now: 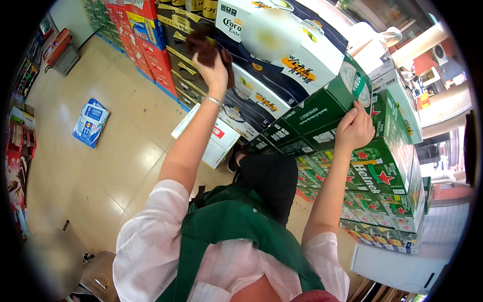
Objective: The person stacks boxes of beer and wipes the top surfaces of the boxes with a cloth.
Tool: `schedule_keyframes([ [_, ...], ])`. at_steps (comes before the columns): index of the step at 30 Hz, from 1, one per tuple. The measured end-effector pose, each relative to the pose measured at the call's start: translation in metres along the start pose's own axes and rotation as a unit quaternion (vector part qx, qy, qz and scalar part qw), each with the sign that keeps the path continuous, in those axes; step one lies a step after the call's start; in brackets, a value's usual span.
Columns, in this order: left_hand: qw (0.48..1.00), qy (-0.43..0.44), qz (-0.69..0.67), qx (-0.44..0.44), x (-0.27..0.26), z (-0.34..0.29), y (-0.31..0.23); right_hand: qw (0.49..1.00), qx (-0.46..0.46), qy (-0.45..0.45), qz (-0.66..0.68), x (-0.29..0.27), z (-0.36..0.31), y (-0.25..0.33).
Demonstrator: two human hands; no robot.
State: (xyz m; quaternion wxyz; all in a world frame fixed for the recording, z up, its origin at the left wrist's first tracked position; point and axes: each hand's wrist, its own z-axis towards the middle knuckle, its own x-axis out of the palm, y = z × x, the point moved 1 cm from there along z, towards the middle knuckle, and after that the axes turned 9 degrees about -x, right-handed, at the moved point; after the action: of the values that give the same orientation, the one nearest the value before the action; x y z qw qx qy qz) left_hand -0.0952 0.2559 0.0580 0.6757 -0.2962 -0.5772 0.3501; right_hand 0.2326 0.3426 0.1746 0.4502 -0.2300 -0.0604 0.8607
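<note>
Left of the green box, the left hand grasps a bunched brown cloth before dark boxes; work appears under way, but what is done and what is left cannot be told. At the green box's right end rests the right hand, its grip unclear. The cloth hides part of the dark boxes; a pale blur obscures the white box above the green box
</note>
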Motion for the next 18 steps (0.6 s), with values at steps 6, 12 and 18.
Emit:
schedule_keyframes([
  [6, 0.996, 0.039, 0.054, 0.067, 0.014, 0.002, 0.012, 1.000, -0.012, -0.014, -0.006, 0.002, 0.001, 0.002],
  [12, 0.985, 0.099, 0.142, -0.008, -0.032, -0.109, 0.064, 1.000, -0.016, -0.008, -0.008, 0.001, 0.003, 0.002],
  [18, 0.974, 0.046, 0.219, -0.015, -0.027, -0.110, 0.047, 1.000, -0.021, -0.017, -0.010, 0.001, -0.001, -0.001],
])
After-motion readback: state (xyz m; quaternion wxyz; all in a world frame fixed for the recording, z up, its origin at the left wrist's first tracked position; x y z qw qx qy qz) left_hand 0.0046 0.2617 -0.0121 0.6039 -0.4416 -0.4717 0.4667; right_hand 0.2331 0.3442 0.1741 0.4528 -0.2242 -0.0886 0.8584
